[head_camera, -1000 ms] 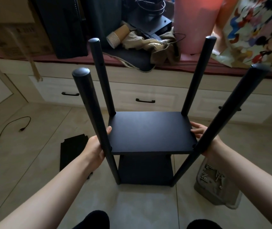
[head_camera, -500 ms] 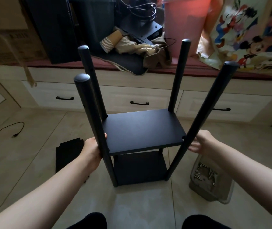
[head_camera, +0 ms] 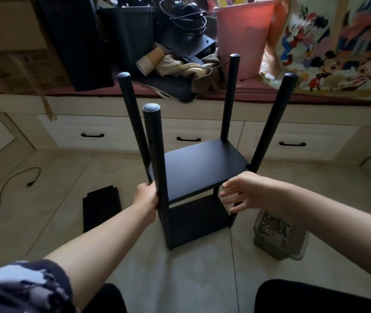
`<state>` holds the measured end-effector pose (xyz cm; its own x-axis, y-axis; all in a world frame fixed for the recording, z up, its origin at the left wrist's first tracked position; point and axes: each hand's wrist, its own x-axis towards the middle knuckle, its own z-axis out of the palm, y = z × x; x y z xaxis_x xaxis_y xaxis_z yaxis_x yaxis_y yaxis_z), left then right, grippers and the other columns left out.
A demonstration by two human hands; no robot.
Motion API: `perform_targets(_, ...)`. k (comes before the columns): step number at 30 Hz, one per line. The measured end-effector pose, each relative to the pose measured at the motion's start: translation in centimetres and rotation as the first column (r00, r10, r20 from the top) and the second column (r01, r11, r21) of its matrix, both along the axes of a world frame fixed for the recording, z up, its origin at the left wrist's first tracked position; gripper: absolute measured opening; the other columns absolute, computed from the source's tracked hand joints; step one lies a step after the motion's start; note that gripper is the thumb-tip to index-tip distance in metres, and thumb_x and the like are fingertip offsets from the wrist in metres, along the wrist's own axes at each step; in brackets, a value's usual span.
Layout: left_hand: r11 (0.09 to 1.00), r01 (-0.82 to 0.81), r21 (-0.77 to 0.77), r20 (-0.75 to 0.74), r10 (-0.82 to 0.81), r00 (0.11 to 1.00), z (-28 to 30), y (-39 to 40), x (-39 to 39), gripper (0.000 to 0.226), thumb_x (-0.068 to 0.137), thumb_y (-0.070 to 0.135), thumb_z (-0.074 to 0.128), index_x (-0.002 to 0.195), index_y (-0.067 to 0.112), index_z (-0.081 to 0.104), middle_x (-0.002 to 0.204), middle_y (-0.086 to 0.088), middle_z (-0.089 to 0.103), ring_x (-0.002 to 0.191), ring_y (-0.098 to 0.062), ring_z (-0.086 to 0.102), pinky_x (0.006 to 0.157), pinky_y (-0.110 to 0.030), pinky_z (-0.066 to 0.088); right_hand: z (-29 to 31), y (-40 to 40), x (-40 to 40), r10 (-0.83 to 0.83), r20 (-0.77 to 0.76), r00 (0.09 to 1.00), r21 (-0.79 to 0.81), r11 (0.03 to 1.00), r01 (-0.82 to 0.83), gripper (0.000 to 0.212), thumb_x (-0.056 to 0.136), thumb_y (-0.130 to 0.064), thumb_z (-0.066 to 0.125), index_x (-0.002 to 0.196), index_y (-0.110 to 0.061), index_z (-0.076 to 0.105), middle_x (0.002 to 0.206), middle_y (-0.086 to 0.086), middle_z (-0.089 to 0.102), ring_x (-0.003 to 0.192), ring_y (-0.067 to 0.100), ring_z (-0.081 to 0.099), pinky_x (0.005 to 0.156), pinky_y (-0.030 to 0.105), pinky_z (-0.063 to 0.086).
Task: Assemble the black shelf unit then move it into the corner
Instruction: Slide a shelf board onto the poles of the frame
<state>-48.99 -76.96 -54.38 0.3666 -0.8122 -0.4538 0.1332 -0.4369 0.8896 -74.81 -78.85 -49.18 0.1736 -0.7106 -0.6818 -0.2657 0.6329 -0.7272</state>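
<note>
The shelf unit (head_camera: 199,175) is standing on the tiled floor (head_camera: 202,274) straight ahead at twelve o'clock, its four posts running upright and two boards fitted. The left hand (head_camera: 146,196) is gripping the near-left post (head_camera: 157,168) at ten o'clock of the unit. The right hand (head_camera: 245,192) is hovering with fingers spread, holding nothing, just before the near-right post (head_camera: 268,129), so it looks nearer to that one. A spare board (head_camera: 102,207) is lying flat at nine o'clock.

Black shelf unit (head_camera: 199,164): stands upright on the tiled floor, part-assembled. Four round black posts, capped tops, rise above two flat rectangular boards, one directly over the other. Loose black shelf board (head_camera: 101,207): lies flat on the floor at 9 o'clock of the unit, apart from it.
</note>
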Motion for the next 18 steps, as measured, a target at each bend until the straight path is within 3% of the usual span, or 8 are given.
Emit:
perform_targets(4, 0.997, -0.077, -0.003, -0.017, 0.077, 0.997, -0.4, 0.8, -1.8, 0.018, 0.098, 0.028, 0.058, 0.089, 0.013, 0.062, 0.101, -0.015, 0.070, 0.095, -0.033, 0.068, 0.091, -0.050, 0.057, 1.7, 2.3, 2.3, 0.139, -0.069, 0.988, -0.061, 0.988, -0.143, 0.018, 0.093, -0.015, 0.063, 0.108, -0.007, 0.059, 0.119, 0.016, 0.062, 0.108, 0.034, 0.063, 0.081, 0.048, 0.058)
perform_targets(6, 0.994, -0.112, -0.005, -0.023, 0.112, 0.993, -0.6, 1.5, -2.6, 0.020, 0.099, 0.032, 0.058, 0.086, 0.017, 0.058, 0.101, -0.013, 0.067, 0.099, -0.033, 0.066, 0.095, -0.051, 0.055, 2.1, 3.7, 3.1, 0.249, -0.140, 0.958, -0.083, 0.961, -0.262, 0.031, 0.092, -0.017, 0.066, 0.119, -0.013, 0.053, 0.125, 0.013, 0.059, 0.113, 0.033, 0.060, 0.088, 0.050, 0.056)
perform_targets(8, 0.989, -0.144, -0.011, -0.042, 0.144, 0.989, -0.6, 2.4, -3.3, 0.019, 0.100, 0.034, 0.057, 0.095, 0.016, 0.057, 0.104, -0.011, 0.065, 0.104, -0.033, 0.064, 0.098, -0.051, 0.053, 2.3, 5.0, 4.1, 0.291, -0.158, 0.944, -0.096, 0.947, -0.308, 0.053, 0.090, -0.020, 0.070, 0.136, -0.020, 0.044, 0.132, 0.010, 0.055, 0.116, 0.032, 0.058, 0.088, 0.049, 0.057)
perform_targets(10, 0.984, -0.176, -0.016, -0.061, 0.175, 0.983, -0.8, 3.3, -3.9, 0.029, 0.101, 0.036, 0.056, 0.116, 0.011, 0.059, 0.113, -0.014, 0.066, 0.107, -0.034, 0.064, 0.099, -0.051, 0.052, 2.2, 6.4, 5.3, 0.309, -0.142, 0.940, -0.115, 0.939, -0.325, 0.066, 0.086, -0.027, 0.074, 0.142, -0.026, 0.039, 0.136, 0.008, 0.053, 0.116, 0.031, 0.058, 0.086, 0.049, 0.058)
perform_targets(12, 0.980, -0.197, -0.022, -0.054, 0.196, 0.979, -1.2, 4.1, -4.4, 0.034, 0.102, 0.033, 0.055, 0.123, 0.007, 0.058, 0.116, -0.015, 0.066, 0.107, -0.034, 0.063, 0.099, -0.048, 0.052, 2.0, 7.6, 6.4, 0.325, -0.135, 0.936, -0.133, 0.930, -0.342, 0.074, 0.082, -0.036, 0.077, 0.144, -0.030, 0.036, 0.141, 0.007, 0.049, 0.117, 0.031, 0.057, 0.081, 0.045, 0.060)
perform_targets(18, 0.974, -0.224, -0.031, -0.208, 0.213, 0.955, -1.8, 6.0, -5.0, 0.025, 0.104, 0.021, 0.054, 0.117, 0.002, 0.062, 0.102, -0.011, 0.068, 0.087, -0.024, 0.064, 0.072, -0.031, 0.052, 0.6, 10.0, 8.0, 0.278, -0.162, 0.947, -0.209, 0.928, -0.308, 0.084, 0.078, -0.057, 0.072, 0.147, -0.030, 0.033, 0.145, 0.002, 0.041, 0.114, 0.023, 0.051, 0.074, 0.041, 0.062)
